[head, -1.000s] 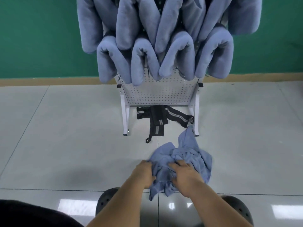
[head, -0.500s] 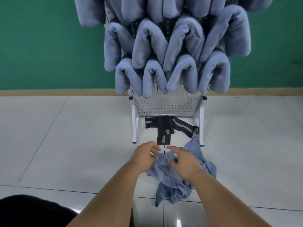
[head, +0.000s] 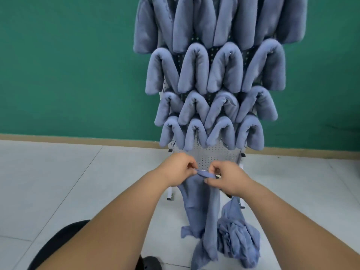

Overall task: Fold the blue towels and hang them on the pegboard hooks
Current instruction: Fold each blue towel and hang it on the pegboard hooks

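A blue towel (head: 200, 207) hangs down from both my hands in front of the white pegboard (head: 214, 154). My left hand (head: 179, 166) pinches its top edge on the left, and my right hand (head: 227, 178) pinches the same edge on the right, a short span apart. The towel's lower end trails to the floor. A crumpled heap of blue towels (head: 237, 240) lies on the tiles just right of it. Several folded blue towels (head: 212, 75) hang in rows over the pegboard hooks, hiding most of the board.
The pegboard stands on white legs (head: 169, 193) against a green wall (head: 68, 65) with a tan skirting. Pale floor tiles (head: 68, 182) spread to the left and right. My dark shoe (head: 150, 265) and dark clothing show at the bottom edge.
My hands lifted one towel off the crumpled heap on the floor and now hold it up by its top edge. The view tilted up, showing more of the pegboard.
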`<state>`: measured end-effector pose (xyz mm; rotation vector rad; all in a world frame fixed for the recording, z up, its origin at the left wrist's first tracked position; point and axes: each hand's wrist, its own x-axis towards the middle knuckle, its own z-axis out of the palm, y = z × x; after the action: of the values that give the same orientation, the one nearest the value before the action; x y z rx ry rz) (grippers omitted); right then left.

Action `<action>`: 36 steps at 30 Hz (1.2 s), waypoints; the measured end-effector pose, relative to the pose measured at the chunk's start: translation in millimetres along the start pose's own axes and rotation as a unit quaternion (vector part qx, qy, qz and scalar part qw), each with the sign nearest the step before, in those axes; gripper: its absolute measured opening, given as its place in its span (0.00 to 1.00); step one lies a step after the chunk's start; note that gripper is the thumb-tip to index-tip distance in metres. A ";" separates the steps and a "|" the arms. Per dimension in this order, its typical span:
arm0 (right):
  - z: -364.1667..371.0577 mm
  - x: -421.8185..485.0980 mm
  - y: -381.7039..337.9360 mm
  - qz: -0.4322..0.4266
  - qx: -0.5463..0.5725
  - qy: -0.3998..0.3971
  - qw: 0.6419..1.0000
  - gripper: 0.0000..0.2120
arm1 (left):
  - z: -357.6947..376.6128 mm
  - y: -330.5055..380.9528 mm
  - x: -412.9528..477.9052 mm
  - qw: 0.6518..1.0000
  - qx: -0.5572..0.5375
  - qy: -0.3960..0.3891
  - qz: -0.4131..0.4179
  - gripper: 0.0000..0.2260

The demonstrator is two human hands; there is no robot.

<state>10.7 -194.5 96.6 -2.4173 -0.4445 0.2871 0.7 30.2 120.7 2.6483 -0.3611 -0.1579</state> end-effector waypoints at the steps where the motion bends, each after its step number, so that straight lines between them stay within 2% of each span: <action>1: -14.7 1.0 -8.0 -0.013 -0.022 -0.002 1.000 0.12 | -13.7 4.7 0.9 1.000 0.014 0.014 0.010 0.04; 4: -54.3 -1.9 -23.6 -0.040 -0.104 0.001 0.994 0.14 | -52.8 13.8 0.3 0.997 0.029 0.068 0.014 0.03; 9: -92.3 -12.6 -3.6 0.001 -0.115 0.032 0.993 0.12 | -69.7 -4.0 -4.6 0.985 0.052 0.152 -0.070 0.03; 12: -91.6 -15.6 5.0 0.023 -0.065 0.052 0.996 0.10 | -51.7 -14.9 -7.0 0.986 0.025 0.103 -0.127 0.03; 14: -85.3 -12.2 2.3 0.015 -0.028 0.057 0.998 0.09 | -39.0 -12.6 -3.8 0.991 0.009 0.051 -0.121 0.02; 18: -74.1 -3.1 -17.0 -0.023 0.052 0.057 0.997 0.08 | -22.8 16.9 6.3 0.986 -0.158 -0.001 -0.047 0.19; 19: -72.0 -1.3 -21.2 -0.034 0.057 0.053 0.996 0.08 | -20.3 25.7 9.1 0.984 -0.174 -0.003 -0.024 0.20; 22: -68.7 1.9 -28.6 -0.048 0.071 0.035 0.996 0.06 | -14.7 43.0 17.1 0.988 -0.154 0.005 0.010 0.14; 25: -70.5 5.4 -23.9 -0.037 0.120 0.018 0.992 0.05 | -16.4 45.8 22.4 0.992 -0.121 0.039 -0.002 0.06; 27: -70.0 7.1 -17.8 -0.011 0.152 -0.015 0.988 0.07 | -20.2 41.9 24.6 0.988 -0.141 0.066 -0.016 0.04; 31: -66.2 9.7 -10.5 0.033 0.185 -0.063 0.980 0.09 | -28.3 29.2 27.9 0.973 -0.199 0.106 -0.049 0.03; 33: -65.9 11.7 -10.4 0.031 0.194 -0.049 0.979 0.04 | -30.3 21.7 29.3 0.974 -0.193 0.101 -0.064 0.03; 36: -64.2 16.8 -15.0 0.008 0.220 -0.012 0.975 0.05 | -28.4 13.5 30.1 0.982 -0.160 0.066 -0.080 0.06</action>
<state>42.6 -213.6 153.7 -1.9873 -0.3307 0.3787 31.4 22.3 150.6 2.3502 -0.0703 -0.0821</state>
